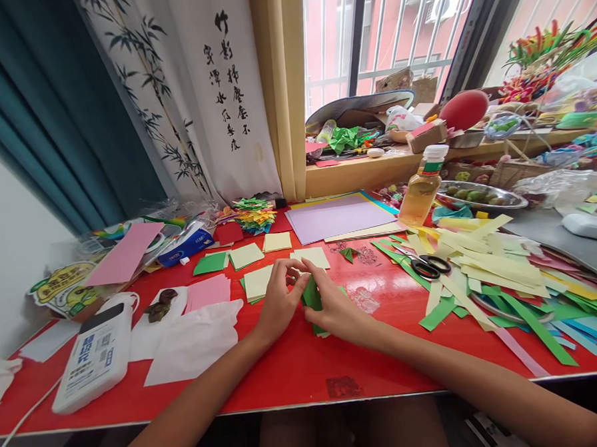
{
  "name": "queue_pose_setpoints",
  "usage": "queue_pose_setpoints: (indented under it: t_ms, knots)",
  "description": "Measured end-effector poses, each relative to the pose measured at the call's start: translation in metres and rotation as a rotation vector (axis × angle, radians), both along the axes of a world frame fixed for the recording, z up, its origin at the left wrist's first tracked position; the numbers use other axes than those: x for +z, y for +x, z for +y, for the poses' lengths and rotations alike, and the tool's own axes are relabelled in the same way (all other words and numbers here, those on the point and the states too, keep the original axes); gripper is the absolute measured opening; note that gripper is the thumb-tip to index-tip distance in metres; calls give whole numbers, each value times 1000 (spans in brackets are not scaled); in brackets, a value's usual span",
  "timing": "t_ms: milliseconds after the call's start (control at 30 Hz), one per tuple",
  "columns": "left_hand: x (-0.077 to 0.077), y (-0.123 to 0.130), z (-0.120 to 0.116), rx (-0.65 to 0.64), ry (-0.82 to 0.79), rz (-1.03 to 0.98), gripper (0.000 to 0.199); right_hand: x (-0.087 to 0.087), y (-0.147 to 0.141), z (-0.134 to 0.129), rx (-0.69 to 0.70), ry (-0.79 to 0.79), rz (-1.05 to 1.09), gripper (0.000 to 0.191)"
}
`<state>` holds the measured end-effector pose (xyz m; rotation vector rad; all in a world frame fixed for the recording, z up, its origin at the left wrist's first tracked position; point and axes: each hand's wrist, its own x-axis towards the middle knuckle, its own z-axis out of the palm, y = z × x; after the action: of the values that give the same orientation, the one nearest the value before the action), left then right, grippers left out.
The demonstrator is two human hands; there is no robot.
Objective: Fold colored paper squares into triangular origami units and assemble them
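Both hands meet over the middle of the red table (287, 384). Between them is a green piece of paper (311, 293), partly hidden by the fingers and apparently folded. My left hand (282, 298) pinches its upper left side, while my right hand (335, 305) grips it from the right. More green paper shows below and beside the right hand. Just left of the hands lies a stack of pale yellow squares (257, 283), and another pale yellow stack (313, 257) sits behind them. A small folded green piece (349, 255) rests beyond the right hand.
Black-handled scissors (431, 267) lie at right beside a heap of paper strips (501, 266). A bottle of amber liquid (421, 190) stands behind them. Lilac sheets (341, 218) are at the back. On the left are pink squares (208, 292), white tissue (194, 342) and a white device (98, 354).
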<state>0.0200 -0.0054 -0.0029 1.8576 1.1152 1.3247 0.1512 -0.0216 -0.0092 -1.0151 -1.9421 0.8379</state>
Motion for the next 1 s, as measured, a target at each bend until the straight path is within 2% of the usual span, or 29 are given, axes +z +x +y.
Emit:
queue_pose_setpoints:
  t_ms: [200, 367, 467, 667, 733, 867, 1000]
  knots:
    - [-1, -1, 3, -7, -65, -54, 23, 2, 7, 9, -30, -187, 149, 66]
    - [-3, -2, 6, -25, -92, 5, 20, 4, 10, 13, -20, -279, 258, 64]
    - [-4, -3, 7, 13, -85, 15, 16, 5, 10, 14, -2, -320, 308, 64]
    - [-5, -6, 10, 118, -68, -51, 18, -3, 15, 23, -90, -423, 431, 57]
    - [-6, -7, 12, 154, -68, -75, 20, -5, 16, 26, -57, -480, 548, 53]
    - [-7, -10, 16, 188, -84, -113, 17, -4, 15, 28, 103, -618, 710, 35]
    - [-7, -11, 15, 194, -35, -43, 11, -1, 15, 26, 93, -700, 750, 24]
